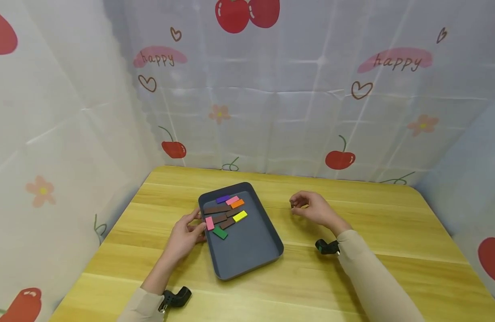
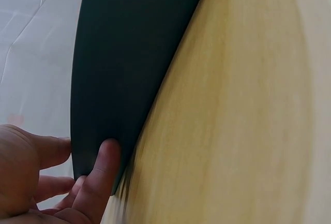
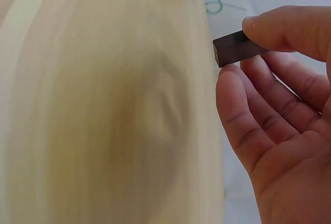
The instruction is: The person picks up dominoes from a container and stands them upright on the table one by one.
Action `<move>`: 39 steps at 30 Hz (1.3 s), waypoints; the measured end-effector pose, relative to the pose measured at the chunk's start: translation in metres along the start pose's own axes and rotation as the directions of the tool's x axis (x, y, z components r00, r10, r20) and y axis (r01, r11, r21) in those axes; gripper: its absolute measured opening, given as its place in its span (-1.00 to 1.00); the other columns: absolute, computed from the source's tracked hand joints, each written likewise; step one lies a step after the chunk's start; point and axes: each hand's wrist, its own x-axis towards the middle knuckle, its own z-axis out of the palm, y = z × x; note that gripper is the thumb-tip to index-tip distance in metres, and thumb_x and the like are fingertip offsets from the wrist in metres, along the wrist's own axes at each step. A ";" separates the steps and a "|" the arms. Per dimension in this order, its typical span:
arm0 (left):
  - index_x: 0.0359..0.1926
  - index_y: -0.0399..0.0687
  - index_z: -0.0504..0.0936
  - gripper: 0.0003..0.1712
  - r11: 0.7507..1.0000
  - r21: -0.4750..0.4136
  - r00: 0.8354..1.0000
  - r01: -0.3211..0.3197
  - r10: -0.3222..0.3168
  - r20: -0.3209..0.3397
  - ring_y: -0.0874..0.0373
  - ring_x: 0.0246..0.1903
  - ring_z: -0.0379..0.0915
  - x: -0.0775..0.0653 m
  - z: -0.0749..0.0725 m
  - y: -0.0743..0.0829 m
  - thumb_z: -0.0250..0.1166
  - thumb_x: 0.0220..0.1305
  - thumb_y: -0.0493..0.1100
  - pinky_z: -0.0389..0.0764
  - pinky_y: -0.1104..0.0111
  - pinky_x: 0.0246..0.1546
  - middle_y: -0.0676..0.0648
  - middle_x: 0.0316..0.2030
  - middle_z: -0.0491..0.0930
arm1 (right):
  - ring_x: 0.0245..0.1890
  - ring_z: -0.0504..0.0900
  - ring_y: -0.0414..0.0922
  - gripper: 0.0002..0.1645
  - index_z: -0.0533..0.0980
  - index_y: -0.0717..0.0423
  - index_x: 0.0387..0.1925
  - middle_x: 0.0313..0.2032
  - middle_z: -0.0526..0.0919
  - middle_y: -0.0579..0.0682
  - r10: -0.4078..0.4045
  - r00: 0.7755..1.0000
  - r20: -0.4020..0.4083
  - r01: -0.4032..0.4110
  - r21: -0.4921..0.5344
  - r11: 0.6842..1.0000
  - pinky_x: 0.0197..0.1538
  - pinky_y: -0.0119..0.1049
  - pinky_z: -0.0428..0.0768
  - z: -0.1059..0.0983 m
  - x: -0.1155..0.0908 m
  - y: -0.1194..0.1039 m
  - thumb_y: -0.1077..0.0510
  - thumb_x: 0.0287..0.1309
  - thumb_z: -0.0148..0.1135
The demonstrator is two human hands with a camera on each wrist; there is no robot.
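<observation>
A dark grey tray (image 1: 247, 255) lies at an angle on the table, with small coloured blocks in its upper left part. My left hand (image 1: 184, 236) holds the tray's left side, its digits at the rim and against the outer wall (image 2: 129, 43). To the right of the tray, my right hand (image 1: 313, 209) is raised over the table. Between thumb and fingertips it pinches a small dark brown block (image 3: 238, 47). Inside the tray are several brown blocks (image 1: 217, 209), a purple block (image 1: 222, 199), an orange block (image 1: 237, 204), a yellow block (image 1: 240, 216), a green block (image 1: 220, 232) and two pink blocks (image 1: 209, 223).
The light wooden table (image 1: 311, 277) reaches back to a hanging sheet (image 1: 271, 125) printed with cherries, hearts and flowers. More sheeting closes in the left and right sides. Each wrist wears a black camera mount, such as the right one (image 1: 327, 247).
</observation>
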 end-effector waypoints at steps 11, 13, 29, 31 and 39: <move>0.60 -0.14 0.18 -0.26 1.000 0.013 1.000 0.011 -0.011 0.000 -0.05 -0.04 0.65 -0.004 -0.002 0.000 0.23 0.51 -0.27 0.83 0.29 -0.15 -0.28 0.30 0.34 | -0.03 0.68 0.03 -0.71 0.61 0.19 0.03 -0.05 0.70 0.11 0.056 0.998 -0.030 -0.055 0.035 0.998 -0.05 -0.21 0.71 -0.003 -0.012 0.024 0.22 0.30 0.37; 0.60 -0.14 0.18 -0.26 1.000 0.012 1.000 0.007 -0.007 0.001 -0.05 -0.04 0.65 -0.004 -0.002 0.000 0.23 0.51 -0.27 0.83 0.28 -0.15 -0.28 0.30 0.34 | -0.02 0.67 0.05 -0.71 0.61 0.18 0.04 -0.04 0.69 0.12 0.073 0.997 -0.033 -0.071 0.057 0.996 -0.10 -0.24 0.72 -0.002 -0.013 0.027 0.21 0.31 0.37; 0.60 -0.13 0.17 -0.27 1.000 0.009 1.000 -0.007 0.007 0.014 -0.05 -0.04 0.65 -0.003 -0.001 0.000 0.22 0.52 -0.25 0.83 0.28 -0.14 -0.28 0.30 0.34 | -0.10 0.66 -0.04 -0.73 0.61 0.13 0.03 -0.06 0.71 0.12 0.062 0.996 -0.064 -0.058 0.065 0.996 -0.16 -0.31 0.66 0.001 -0.020 0.042 0.22 0.33 0.35; 0.60 -0.14 0.17 -0.26 1.000 0.008 1.000 -0.008 0.008 0.017 -0.06 -0.03 0.65 -0.003 0.000 0.000 0.22 0.52 -0.25 0.83 0.28 -0.14 -0.28 0.30 0.34 | -0.11 0.65 -0.06 -0.72 0.61 0.14 0.05 -0.07 0.71 0.12 0.066 0.996 -0.066 -0.062 0.060 0.996 -0.16 -0.32 0.66 0.000 -0.021 0.043 0.23 0.33 0.35; 0.60 -0.16 0.17 -0.27 1.000 0.003 1.000 -0.014 0.014 0.011 -0.08 -0.01 0.65 -0.002 0.001 0.000 0.21 0.52 -0.27 0.83 0.28 -0.14 -0.28 0.28 0.34 | -0.18 0.62 -0.08 -0.73 0.62 0.14 0.00 -0.13 0.70 0.08 0.042 0.996 -0.078 -0.039 0.037 0.999 -0.10 -0.32 0.64 0.002 -0.022 0.044 0.28 0.28 0.36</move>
